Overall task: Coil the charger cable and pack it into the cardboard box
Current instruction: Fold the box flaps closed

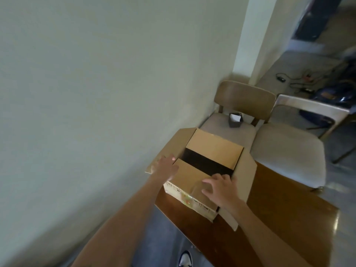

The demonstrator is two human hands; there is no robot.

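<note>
On the near edge: a shoe [185, 257] and blue trouser leg show below the table [289, 199], so the person stands close against its corner, arms reaching forward over it.
Right hand: the right hand [219, 189] lies flat, fingers spread, on the near flap [189, 175] of the box; its grip is loose and holds nothing. It looks placed to press that flap down.
Left hand: the left hand [165, 167] rests with fingers extended on the left flap [165, 149], which splays outward toward the wall; its grip is likewise empty and unclosed. My guess is that it steadies the box, or is about to fold this flap in.
Box: the box [192, 197] sits on the table's far corner, near side printed with pale marks. Far flap [213, 149] and near flap both lean inward, leaving a dark gap [208, 162] between them; the right flap [248, 180] hangs open.
Cable: not visible anywhere near the hands. The gap is too dark to tell whether it lies inside, though flaps coming shut suggest packing is done or nearly so.
Chairs: two cushioned chairs stand just beyond the table; the left chair [237, 132] carries a small dark object [235, 120] I cannot identify.
Floor beyond: cords [294, 81] lie well apart from the table, too small and blurred to link to the task.
</note>
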